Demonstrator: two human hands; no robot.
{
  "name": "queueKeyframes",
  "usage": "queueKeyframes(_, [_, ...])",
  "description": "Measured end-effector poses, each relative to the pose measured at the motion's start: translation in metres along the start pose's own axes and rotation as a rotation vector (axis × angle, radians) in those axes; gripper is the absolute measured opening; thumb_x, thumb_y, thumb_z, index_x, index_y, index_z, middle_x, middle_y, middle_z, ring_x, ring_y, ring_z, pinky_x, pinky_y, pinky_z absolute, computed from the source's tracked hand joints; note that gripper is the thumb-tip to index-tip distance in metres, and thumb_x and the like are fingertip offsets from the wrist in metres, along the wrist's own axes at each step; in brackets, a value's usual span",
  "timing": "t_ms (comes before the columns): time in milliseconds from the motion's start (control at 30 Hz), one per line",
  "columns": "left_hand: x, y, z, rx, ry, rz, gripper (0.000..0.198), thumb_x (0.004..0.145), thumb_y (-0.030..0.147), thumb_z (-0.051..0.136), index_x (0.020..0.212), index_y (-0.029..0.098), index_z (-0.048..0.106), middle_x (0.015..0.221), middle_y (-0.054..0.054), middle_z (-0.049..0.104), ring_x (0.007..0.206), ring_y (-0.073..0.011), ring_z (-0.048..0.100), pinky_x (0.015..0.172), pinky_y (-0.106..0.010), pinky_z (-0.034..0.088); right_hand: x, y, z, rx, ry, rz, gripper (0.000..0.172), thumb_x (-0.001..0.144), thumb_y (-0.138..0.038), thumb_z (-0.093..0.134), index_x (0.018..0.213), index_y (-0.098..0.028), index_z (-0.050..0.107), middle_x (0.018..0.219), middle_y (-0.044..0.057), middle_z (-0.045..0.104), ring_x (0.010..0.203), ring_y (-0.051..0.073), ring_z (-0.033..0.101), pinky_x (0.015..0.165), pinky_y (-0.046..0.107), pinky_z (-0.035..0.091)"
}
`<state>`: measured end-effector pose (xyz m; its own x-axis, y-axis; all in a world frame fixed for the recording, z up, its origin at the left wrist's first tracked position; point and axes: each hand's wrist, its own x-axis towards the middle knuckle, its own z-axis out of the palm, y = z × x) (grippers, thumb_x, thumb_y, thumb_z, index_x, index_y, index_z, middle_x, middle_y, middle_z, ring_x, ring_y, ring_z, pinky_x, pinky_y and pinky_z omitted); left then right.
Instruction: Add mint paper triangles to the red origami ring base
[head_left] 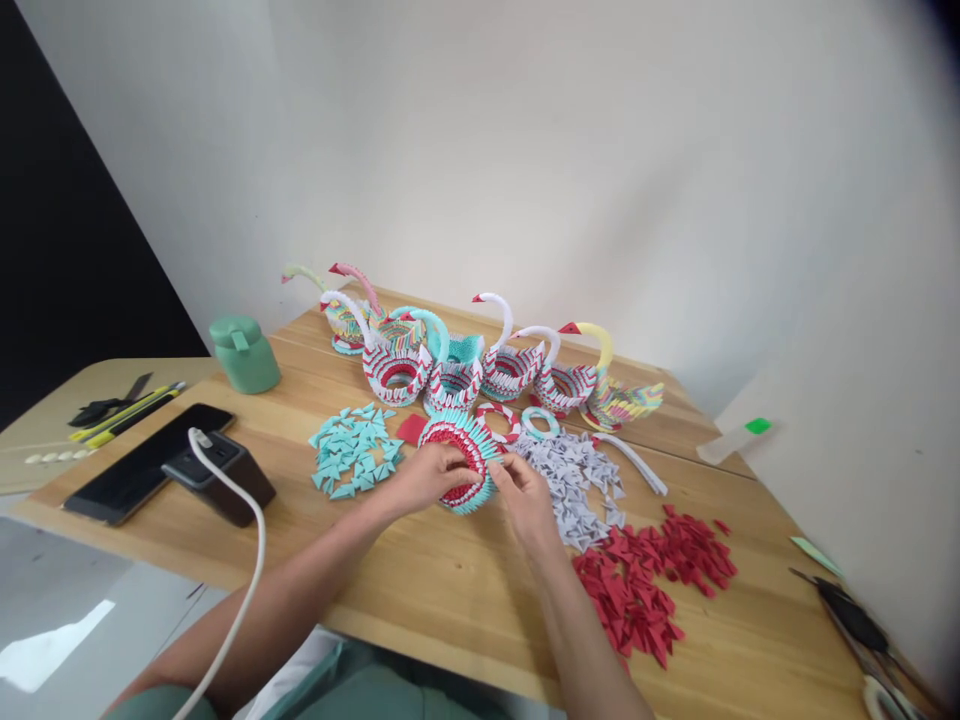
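A round folded-paper piece, red and white inside with a turquoise outer rim, is held up above the wooden table's front part. My left hand grips its left side, with the fingers reaching into the red middle. At its right rim my right hand has thumb and fingers pinched together; whether a small paper piece is between them is too small to tell. Loose turquoise paper triangles lie to the left, grey-white ones to the right, and red ones at the front right.
Several paper swans stand behind. Paper rings and a white curved strip lie nearby. On the left are a green container, a phone and a black charger with a white cable. Scissors lie at the right edge.
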<state>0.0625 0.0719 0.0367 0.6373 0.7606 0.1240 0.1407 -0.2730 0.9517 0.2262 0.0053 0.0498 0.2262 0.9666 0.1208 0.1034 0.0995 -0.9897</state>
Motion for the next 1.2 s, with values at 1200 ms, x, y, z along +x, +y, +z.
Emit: queueKeyframes(1200, [-0.002,0.005,0.004,0.03,0.033,0.063,0.048,0.093,0.053,0.044,0.061,0.02,0.029,0.058,0.006,0.025,0.054,-0.0093,0.026,0.05,-0.023,0.021,-0.001,0.006,0.006,0.045,0.086,-0.016,0.027,0.075,-0.047,0.072,0.074,-0.02,0.068,0.068,-0.001,0.062,0.065,0.017,0.052,0.063,0.028,0.043])
